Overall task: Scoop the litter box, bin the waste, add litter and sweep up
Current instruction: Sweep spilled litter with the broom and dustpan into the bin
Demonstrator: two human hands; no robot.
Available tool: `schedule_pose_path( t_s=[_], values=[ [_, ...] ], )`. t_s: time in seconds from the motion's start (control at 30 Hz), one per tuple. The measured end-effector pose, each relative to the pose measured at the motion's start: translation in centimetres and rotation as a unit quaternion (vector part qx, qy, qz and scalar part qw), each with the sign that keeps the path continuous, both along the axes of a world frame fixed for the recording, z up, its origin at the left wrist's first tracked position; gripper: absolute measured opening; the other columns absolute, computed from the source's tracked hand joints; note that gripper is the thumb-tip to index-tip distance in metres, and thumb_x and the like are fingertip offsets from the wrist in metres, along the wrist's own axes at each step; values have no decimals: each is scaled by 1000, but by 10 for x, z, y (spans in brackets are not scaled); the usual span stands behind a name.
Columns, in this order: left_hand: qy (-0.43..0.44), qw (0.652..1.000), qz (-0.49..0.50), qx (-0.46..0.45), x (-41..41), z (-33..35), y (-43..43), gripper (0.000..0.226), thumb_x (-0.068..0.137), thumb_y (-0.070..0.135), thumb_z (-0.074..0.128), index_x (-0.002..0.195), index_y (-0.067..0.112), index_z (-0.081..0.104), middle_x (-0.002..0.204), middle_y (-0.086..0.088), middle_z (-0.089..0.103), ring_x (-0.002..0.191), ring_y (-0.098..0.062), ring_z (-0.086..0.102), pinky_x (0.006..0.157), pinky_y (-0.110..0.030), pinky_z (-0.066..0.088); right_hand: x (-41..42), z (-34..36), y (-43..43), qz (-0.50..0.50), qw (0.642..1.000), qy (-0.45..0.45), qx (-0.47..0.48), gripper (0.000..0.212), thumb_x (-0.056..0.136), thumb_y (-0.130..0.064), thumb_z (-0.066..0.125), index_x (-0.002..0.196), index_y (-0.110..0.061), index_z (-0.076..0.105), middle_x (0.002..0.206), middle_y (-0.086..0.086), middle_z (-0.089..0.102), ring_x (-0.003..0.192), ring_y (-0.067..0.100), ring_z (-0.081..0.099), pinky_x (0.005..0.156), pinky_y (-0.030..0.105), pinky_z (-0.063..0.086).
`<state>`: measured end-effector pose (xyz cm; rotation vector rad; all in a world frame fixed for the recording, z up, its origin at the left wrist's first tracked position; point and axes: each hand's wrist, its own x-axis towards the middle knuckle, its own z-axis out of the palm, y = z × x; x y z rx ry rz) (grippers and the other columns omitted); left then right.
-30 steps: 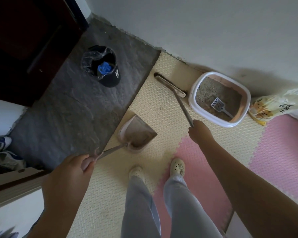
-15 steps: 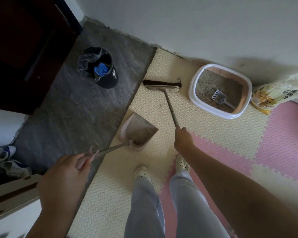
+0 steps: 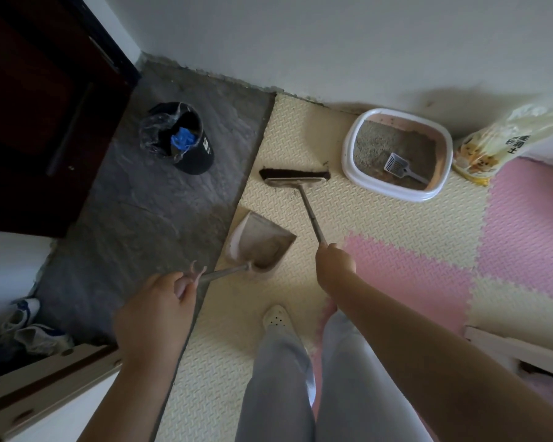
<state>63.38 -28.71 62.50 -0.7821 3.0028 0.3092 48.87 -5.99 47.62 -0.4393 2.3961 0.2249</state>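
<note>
My right hand point(image 3: 334, 264) grips the handle of a broom point(image 3: 294, 178), whose dark bristle head lies flat on the cream mat, left of the litter box. My left hand point(image 3: 160, 301) holds the long handle of a pink dustpan point(image 3: 262, 242), which rests on the mat's left edge just below the broom head and holds grey litter dust. The white-rimmed litter box point(image 3: 348, 151) sits by the wall with grey litter and a grey scoop point(image 3: 398, 164) inside. A black bin point(image 3: 186, 138) with a clear liner stands on the grey floor.
A yellow litter bag point(image 3: 492, 141) leans on the wall right of the box. My feet in white shoes point(image 3: 276, 317) stand on the cream and pink foam mat point(image 3: 396, 218). Dark door point(image 3: 39, 106) at left; sneakers point(image 3: 26, 327) at lower left.
The broom head has swung from beside the litter box leftward and nearer, now lying level just above the dustpan. My right hand moved left with it. The dustpan barely moved.
</note>
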Motion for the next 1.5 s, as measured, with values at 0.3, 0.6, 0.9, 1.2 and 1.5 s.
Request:
schedule_pose_path(
  t_s=[0.3, 0.6, 0.9, 1.2, 1.5],
  values=[
    [-5, 1000, -1, 17, 10, 3, -10, 13, 82, 26, 71, 77, 14, 70, 65, 0, 59, 51, -10, 47, 45, -22, 37, 14, 4, 9, -128, 962, 51, -235, 46, 88, 4, 45, 130, -14, 53, 133, 0, 52, 106, 24, 58, 84, 37, 53],
    [-7, 1000, -7, -12, 9, 5, -5, 15, 79, 28, 73, 73, 15, 70, 61, 2, 57, 49, -5, 39, 45, -13, 25, 5, -1, 11, -97, 933, 65, -341, 12, 88, -33, 63, 90, -24, 71, 109, -15, 62, 88, 7, 60, 75, 29, 53],
    [-32, 999, -16, -30, 4, 5, -2, 16, 74, 25, 79, 70, 12, 71, 60, -1, 61, 44, -7, 41, 47, -11, 16, -34, 17, 11, -87, 910, 34, -403, 2, 86, -24, 68, 86, -22, 70, 116, -8, 64, 82, 0, 58, 78, 12, 43],
    [-9, 1000, 2, -25, -4, 8, 5, 18, 74, 27, 79, 75, 9, 73, 59, -2, 63, 45, -12, 48, 47, -16, 29, -93, 52, 6, -24, 925, 26, -380, 13, 93, -20, 57, 86, -12, 65, 79, -4, 62, 71, 14, 54, 66, 28, 42],
    [-8, 997, 75, -21, -33, 16, 34, 28, 86, 35, 65, 71, 12, 69, 60, -1, 56, 47, -16, 49, 48, -20, 33, -160, 79, 39, -5, 918, 32, -396, 13, 93, -19, 60, 98, -14, 71, 121, -1, 67, 88, 11, 63, 72, 19, 40]
  ],
)
